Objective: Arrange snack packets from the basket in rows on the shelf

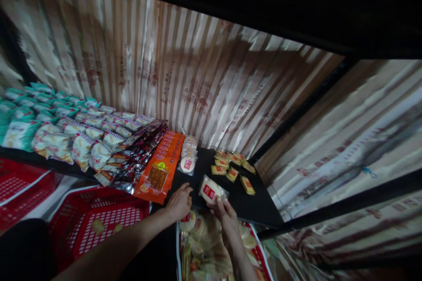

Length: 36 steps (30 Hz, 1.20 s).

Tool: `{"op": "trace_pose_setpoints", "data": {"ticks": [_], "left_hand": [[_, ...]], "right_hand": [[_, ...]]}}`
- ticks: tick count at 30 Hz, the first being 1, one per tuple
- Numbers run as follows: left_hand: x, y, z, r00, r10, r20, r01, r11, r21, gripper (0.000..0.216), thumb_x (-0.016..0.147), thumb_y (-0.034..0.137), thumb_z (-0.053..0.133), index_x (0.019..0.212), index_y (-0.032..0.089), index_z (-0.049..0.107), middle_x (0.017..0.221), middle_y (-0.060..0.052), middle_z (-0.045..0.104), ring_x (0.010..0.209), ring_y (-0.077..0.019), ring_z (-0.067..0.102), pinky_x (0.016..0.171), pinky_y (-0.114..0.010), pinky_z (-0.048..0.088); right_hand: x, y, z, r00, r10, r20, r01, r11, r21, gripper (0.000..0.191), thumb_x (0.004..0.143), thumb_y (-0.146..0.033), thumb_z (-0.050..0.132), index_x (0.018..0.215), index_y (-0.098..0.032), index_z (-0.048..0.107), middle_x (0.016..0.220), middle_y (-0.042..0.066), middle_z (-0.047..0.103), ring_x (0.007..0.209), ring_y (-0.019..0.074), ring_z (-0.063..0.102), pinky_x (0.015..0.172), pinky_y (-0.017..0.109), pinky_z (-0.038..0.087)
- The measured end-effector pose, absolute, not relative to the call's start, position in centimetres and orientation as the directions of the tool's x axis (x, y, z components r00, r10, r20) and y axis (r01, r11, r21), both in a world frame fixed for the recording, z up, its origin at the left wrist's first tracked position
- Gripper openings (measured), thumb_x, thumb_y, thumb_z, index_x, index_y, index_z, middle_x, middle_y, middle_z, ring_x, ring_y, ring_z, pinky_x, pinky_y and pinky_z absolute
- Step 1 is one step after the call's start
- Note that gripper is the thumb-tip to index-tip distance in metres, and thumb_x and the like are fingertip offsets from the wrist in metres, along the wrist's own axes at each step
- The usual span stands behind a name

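Note:
My right hand (pixel 224 213) pinches the lower right edge of a clear packet of white rice crackers (pixel 211 190) with a red label. This packet is tilted over the front of the black shelf (pixel 199 169). My left hand (pixel 180 201) is at the shelf's front edge, its fingers loosely bent and apart, with nothing visible between them. Just below it, a red-labelled round white cracker packet (pixel 187 223) shows at the top of a basket (pixel 265 258) filled with packets. Behind my hands, a row of round white cracker packets (pixel 188 163) lies on the shelf.
Several small yellow packets (pixel 232 174) lie on the shelf's right side. Leftward are orange snack bags (pixel 160 169), white bags (pixel 94 134) and green bags (pixel 21 134). A red basket (pixel 108 204) with a few pieces is below. A black post (pixel 303 103) and dark upper beam frame the shelf.

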<state>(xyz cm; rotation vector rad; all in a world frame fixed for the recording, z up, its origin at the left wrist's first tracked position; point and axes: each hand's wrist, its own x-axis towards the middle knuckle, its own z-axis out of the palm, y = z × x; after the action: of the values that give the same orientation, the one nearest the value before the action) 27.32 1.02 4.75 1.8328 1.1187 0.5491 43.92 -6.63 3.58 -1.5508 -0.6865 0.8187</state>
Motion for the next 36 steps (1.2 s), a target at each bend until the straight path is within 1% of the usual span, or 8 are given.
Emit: {"op": "trace_pose_setpoints", "data": {"ticks": [3, 6, 8, 13, 20, 29, 32, 36], "left_hand": [[27.6, 1.5, 4.2, 0.406, 0.904, -0.138, 0.331, -0.004, 0.944, 0.043, 0.079, 0.013, 0.049, 0.121, 0.010, 0.051, 0.130, -0.015, 0.051, 0.113, -0.0205, 0.053, 0.103, -0.032, 0.035], [27.6, 2.1, 3.5, 0.391, 0.899, -0.197, 0.259, 0.098, 0.961, 0.036, 0.082, 0.021, 0.047, 0.117, 0.012, 0.051, 0.114, -0.013, 0.060, 0.088, -0.0174, 0.062, 0.077, -0.029, 0.051], [27.5, 2.5, 3.3, 0.392, 0.892, -0.224, 0.189, 0.160, 0.969, 0.027, 0.083, 0.025, 0.046, 0.105, 0.013, 0.056, 0.096, -0.008, 0.065, 0.078, -0.0152, 0.062, 0.061, -0.023, 0.050], [26.8, 3.3, 3.6, 0.334, 0.910, -0.245, 0.034, 0.248, 0.968, 0.018, 0.078, 0.025, 0.056, 0.093, 0.014, 0.058, 0.080, -0.002, 0.062, 0.070, -0.0124, 0.058, 0.052, -0.018, 0.043], [26.9, 2.8, 3.7, 0.276, 0.885, -0.375, -0.066, 0.407, 0.911, 0.009, 0.072, 0.015, 0.061, 0.073, 0.016, 0.053, 0.058, 0.005, 0.056, 0.047, -0.0072, 0.052, 0.046, -0.018, 0.038], [27.4, 1.6, 3.7, 0.185, 0.830, -0.526, -0.122, 0.551, 0.825, 0.010, 0.079, 0.015, 0.054, 0.074, 0.018, 0.046, 0.065, 0.003, 0.059, 0.053, -0.0072, 0.058, 0.053, -0.018, 0.044], [27.3, 1.5, 3.6, 0.205, 0.811, -0.549, -0.072, 0.571, 0.817, 0.006, 0.082, 0.012, 0.045, 0.081, 0.017, 0.046, 0.068, 0.002, 0.060, 0.052, -0.0076, 0.058, 0.054, -0.019, 0.045], [27.5, 1.7, 3.3, 0.217, 0.823, -0.525, 0.027, 0.533, 0.846, 0.018, 0.077, 0.003, 0.043, 0.086, 0.017, 0.048, 0.069, 0.002, 0.058, 0.052, -0.0089, 0.055, 0.052, -0.021, 0.043]], "right_hand": [[41.4, -5.8, 4.3, 0.520, 0.781, -0.346, -0.434, -0.108, -0.894, 0.054, 0.052, -0.051, 0.078, 0.091, -0.017, 0.062, 0.080, 0.006, 0.073, 0.068, 0.0197, 0.069, 0.052, 0.023, 0.050], [39.6, -5.5, 4.7, 0.425, 0.786, -0.448, -0.607, -0.119, -0.786, 0.048, 0.051, -0.040, 0.082, 0.088, -0.018, 0.062, 0.078, 0.004, 0.073, 0.065, 0.0160, 0.069, 0.048, 0.018, 0.048], [38.7, -5.4, 4.8, 0.370, 0.793, -0.485, -0.652, -0.149, -0.743, 0.045, 0.051, -0.037, 0.082, 0.087, -0.017, 0.063, 0.077, 0.004, 0.073, 0.064, 0.0153, 0.068, 0.047, 0.017, 0.048], [38.2, -4.7, 4.9, 0.408, 0.806, -0.429, -0.520, -0.181, -0.835, 0.046, 0.051, -0.042, 0.081, 0.086, -0.017, 0.064, 0.074, 0.003, 0.072, 0.054, 0.0121, 0.063, 0.036, 0.014, 0.034], [40.8, -2.7, 5.3, 0.487, 0.832, -0.265, -0.289, -0.133, -0.948, 0.050, 0.050, -0.040, 0.082, 0.091, -0.017, 0.065, 0.058, -0.004, 0.063, 0.046, 0.0076, 0.049, 0.043, 0.018, 0.035], [39.8, -0.6, 2.5, 0.487, 0.850, -0.203, -0.276, -0.071, -0.958, 0.043, 0.051, -0.044, 0.079, 0.082, -0.018, 0.064, 0.073, 0.000, 0.069, 0.063, 0.0131, 0.059, 0.062, 0.023, 0.045], [40.6, 0.8, 2.1, 0.496, 0.854, -0.158, -0.191, -0.071, -0.979, 0.042, 0.056, -0.046, 0.075, 0.085, -0.017, 0.065, 0.071, 0.000, 0.069, 0.063, 0.0129, 0.058, 0.062, 0.023, 0.044], [41.7, 3.0, 1.8, 0.487, 0.866, -0.116, -0.080, -0.087, -0.993, 0.042, 0.059, -0.049, 0.070, 0.085, -0.017, 0.064, 0.065, -0.001, 0.066, 0.058, 0.0131, 0.056, 0.056, 0.023, 0.042]]}}
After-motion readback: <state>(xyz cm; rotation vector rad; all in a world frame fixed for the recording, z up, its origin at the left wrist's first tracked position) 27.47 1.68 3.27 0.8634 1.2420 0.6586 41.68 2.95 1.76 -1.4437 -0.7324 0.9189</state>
